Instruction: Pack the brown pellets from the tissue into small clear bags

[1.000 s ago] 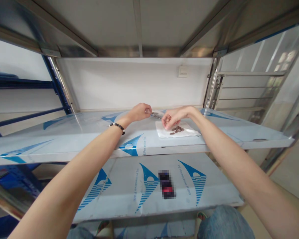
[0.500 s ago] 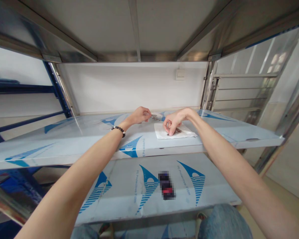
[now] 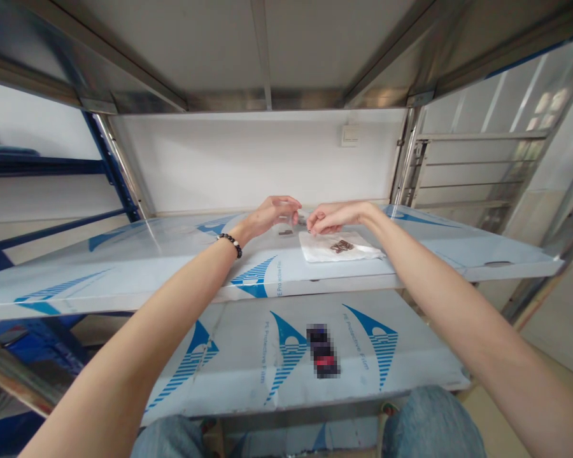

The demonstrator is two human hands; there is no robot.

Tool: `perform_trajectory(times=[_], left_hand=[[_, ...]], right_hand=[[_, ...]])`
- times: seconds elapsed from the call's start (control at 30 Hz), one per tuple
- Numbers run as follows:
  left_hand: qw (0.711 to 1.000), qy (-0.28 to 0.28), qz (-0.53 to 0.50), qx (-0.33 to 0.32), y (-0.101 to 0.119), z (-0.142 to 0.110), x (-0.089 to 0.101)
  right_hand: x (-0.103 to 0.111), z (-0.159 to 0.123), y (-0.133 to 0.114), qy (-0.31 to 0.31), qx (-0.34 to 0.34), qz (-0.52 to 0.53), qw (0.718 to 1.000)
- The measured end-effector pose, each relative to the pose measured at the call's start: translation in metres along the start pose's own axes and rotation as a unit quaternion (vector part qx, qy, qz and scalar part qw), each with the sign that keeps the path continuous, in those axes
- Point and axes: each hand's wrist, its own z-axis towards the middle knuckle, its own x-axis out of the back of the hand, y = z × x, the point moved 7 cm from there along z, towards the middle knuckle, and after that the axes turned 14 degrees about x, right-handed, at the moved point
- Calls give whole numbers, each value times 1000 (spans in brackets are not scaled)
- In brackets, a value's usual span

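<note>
**A:** lol ok, quick headcount on this shelf pic, what's actually there?

**B:** Two bare hands, the left hand (image 3: 271, 215) and the right hand (image 3: 333, 217), reaching in over a film-covered steel shelf (image 3: 138, 261). One black bead bracelet (image 3: 230, 243) on the left wrist. One white tissue (image 3: 337, 249) with one little heap of dark brown pieces (image 3: 342, 246) on it, too small to count properly.

**A:** Any strays?

**B:** Yep, one loose dark piece (image 3: 285, 233) sits on the bare shelf, left of the tissue and right under the left hand. Its long axis runs left to right, about parallel to the shelf's front edge. Can't tell which end is which.

**A:** And the grip?

**B:** Left fingers are loosely curled, right fingers pinched together and pointing left, and the two sets of fingertips nearly meet over a small dark bit (image 3: 302, 221). Too tiny to say if either hand has hold of it, honestly.

**A:** Anything underneath?

**B:** One pixelated object (image 3: 322, 351) on the lower shelf (image 3: 239, 359).
</note>
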Motion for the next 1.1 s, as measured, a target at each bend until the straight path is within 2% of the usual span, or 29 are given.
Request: perform_trajectory(times=[0.1,0.23,0.37,0.5,0.6,0.67,0.73,0.8,0.9,1.0,1.1], left_hand=[[996,-38,-77,22,-2,2,0],[994,-51,-100,11,-3,2,-1],[996,-4,-91,-5,2,4,6],[994,65,-87,-16,23,17,26],[990,94,-103,-34,33,35,37],[988,106,-110,-37,29,46,39],[989,111,-93,-35,19,53,34],[993,93,-58,-33,9,55,25],[997,69,-23,-38,4,52,15],[996,77,-25,-47,9,46,14],[994,92,-28,-52,14,42,14]], right_hand=[[0,2,-10,25,56,85,994],[6,7,-14,88,113,163,976],[21,10,-18,184,184,214,941],[53,14,-27,275,248,226,901],[87,20,-28,376,262,214,862],[106,24,-21,461,255,203,826],[116,26,-8,537,232,179,791],[118,27,5,586,203,135,773],[113,30,13,590,186,49,784],[103,30,8,570,204,-17,796],[94,29,-1,555,214,-37,803]])
